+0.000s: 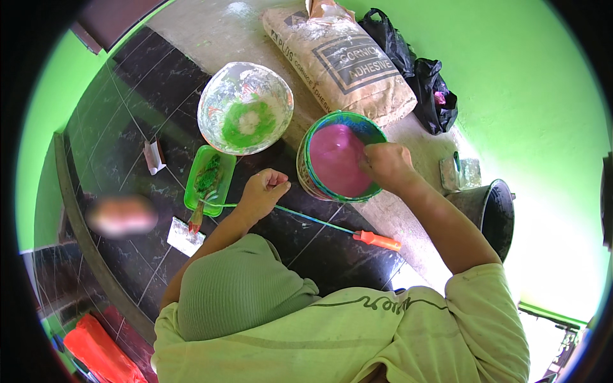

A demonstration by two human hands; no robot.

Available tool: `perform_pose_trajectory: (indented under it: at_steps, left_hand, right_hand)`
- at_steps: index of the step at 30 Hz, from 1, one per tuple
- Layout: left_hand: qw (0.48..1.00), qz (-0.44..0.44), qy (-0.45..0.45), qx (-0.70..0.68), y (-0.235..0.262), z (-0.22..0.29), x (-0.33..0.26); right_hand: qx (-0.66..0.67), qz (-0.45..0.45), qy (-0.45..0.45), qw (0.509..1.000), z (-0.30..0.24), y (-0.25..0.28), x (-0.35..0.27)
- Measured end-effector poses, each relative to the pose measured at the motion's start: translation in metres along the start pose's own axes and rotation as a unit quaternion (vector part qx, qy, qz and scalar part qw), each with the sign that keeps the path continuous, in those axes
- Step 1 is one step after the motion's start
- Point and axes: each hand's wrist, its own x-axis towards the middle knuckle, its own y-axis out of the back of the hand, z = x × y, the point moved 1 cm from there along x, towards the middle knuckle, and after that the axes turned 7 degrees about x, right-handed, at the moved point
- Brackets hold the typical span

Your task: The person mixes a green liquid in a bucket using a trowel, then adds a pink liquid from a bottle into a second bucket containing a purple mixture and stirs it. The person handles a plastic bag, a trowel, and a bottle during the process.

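You are mixing: your right hand [385, 164] is closed over the rim of the bucket of pink paint [337, 159], seemingly gripping a stirrer you can't quite see, while your left hand [263, 191] is curled shut just left of the bucket, holding something small that I cannot make out. The bucket stands on the floor directly ahead of you, where dark tiles [147, 96] meet bare cement. I judge the paint looks even; the next move calls for a steady bucket and slow strokes to avoid splashing. A long tool with an orange handle [377, 240] lies by your knee. Further off sit a green-smeared bowl [245, 107], a green tray [207, 179], a paper sack [348, 64] and bright green walls [530, 83].
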Motion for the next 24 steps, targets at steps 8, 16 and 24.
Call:
perform_pose_trajectory:
  at_steps: [8,16,24]
  left_hand:
    - [1.0,-0.004,-0.003,-0.004,-0.004,-0.002,0.005]
    - [1.0,-0.003,0.002,-0.006,-0.004,-0.005,0.005]
    - [1.0,-0.013,-0.009,0.018,-0.006,-0.002,0.005]
  right_hand:
    - [0.274,-0.025,-0.07,0.959,0.019,0.055,-0.046]
    - [0.366,0.101,-0.026,0.925,-0.003,0.111,-0.103]
    - [0.43,0.219,0.018,0.876,-0.002,0.142,-0.135]
